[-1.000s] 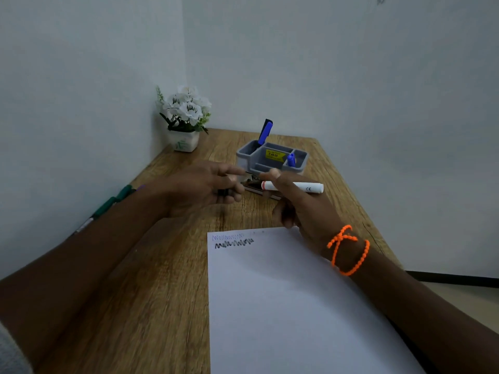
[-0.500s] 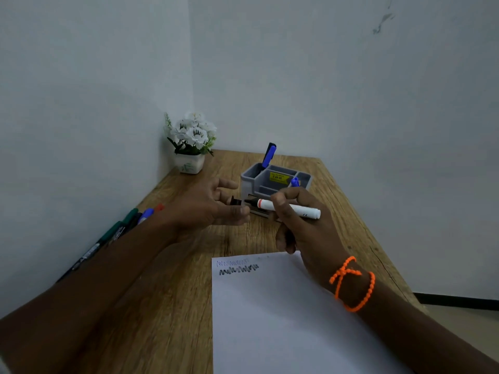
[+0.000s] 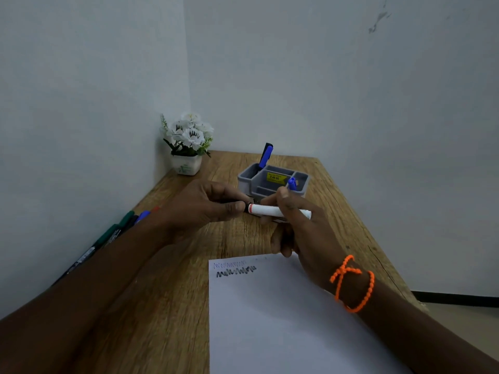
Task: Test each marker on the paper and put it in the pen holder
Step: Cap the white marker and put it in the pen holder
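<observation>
My right hand (image 3: 297, 228) holds a white marker (image 3: 272, 211) level above the desk, in front of the grey pen holder (image 3: 272, 180). My left hand (image 3: 208, 203) grips the black cap (image 3: 244, 207) at the marker's left end, where cap and barrel meet. The holder has a blue marker (image 3: 266, 155) standing in its left compartment and a second blue cap (image 3: 292, 183) showing at its right. The white paper (image 3: 283, 319) lies near me with a faint blue scribble and a black scribble (image 3: 236, 271) at its top left.
Several more markers (image 3: 118, 228), green, black, blue and red, lie along the left wall edge of the wooden desk (image 3: 167, 306). A white flower pot (image 3: 187, 147) stands in the back left corner. The desk's right edge drops to the floor.
The cap in my left hand has come together with the marker's tip; half a second ago the two were slightly apart. Both hands sit a little closer.
</observation>
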